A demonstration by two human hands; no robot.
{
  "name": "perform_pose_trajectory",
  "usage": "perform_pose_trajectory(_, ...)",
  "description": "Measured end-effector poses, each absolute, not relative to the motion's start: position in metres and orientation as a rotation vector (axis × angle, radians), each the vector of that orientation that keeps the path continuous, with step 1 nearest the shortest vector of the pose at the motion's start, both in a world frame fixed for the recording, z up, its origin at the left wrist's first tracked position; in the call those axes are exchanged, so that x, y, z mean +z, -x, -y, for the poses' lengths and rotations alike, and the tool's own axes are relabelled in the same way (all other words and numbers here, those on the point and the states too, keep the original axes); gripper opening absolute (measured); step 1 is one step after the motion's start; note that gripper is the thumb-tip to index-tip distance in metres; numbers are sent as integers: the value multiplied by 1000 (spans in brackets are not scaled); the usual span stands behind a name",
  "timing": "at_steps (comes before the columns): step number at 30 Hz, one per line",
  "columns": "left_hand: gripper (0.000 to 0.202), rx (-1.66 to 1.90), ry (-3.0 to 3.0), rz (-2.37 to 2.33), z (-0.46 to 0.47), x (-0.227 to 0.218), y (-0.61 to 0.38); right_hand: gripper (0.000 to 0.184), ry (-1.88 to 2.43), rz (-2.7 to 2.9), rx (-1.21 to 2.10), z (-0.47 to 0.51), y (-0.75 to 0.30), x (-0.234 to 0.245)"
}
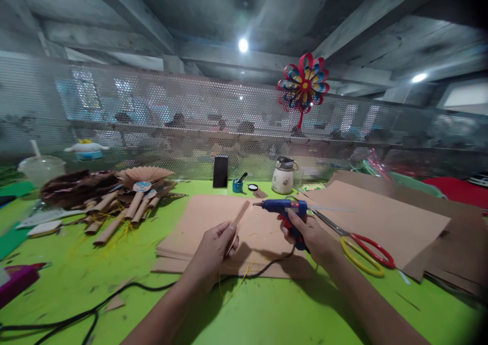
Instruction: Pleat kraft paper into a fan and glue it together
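From my remote seat I'm watching my left fingers (230, 229) pinching a brown paper strip (242, 212) above the paper stack (202, 212), while my right fingers (296, 219) are gripping the blue glue gun (284, 206), its nozzle (257, 204) pointing just beside the strip's tip. Careful now: a wavering wrist could be burning those left fingers, and the black cord (272, 267), trailing towards the desk (57, 279), could be snagging and tugging the aim off.
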State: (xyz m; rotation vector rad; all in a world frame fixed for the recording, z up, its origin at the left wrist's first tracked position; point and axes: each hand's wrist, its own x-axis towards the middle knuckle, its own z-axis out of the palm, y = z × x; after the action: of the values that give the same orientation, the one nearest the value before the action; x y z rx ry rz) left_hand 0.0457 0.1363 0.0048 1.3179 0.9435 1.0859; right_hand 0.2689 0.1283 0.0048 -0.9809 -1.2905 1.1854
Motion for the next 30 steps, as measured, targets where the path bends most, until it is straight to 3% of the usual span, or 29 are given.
perform_pose_trajectory(30,30,1112,-1311,-959,-137,4,-45,37,858,1348,1218,-126,-264,-3)
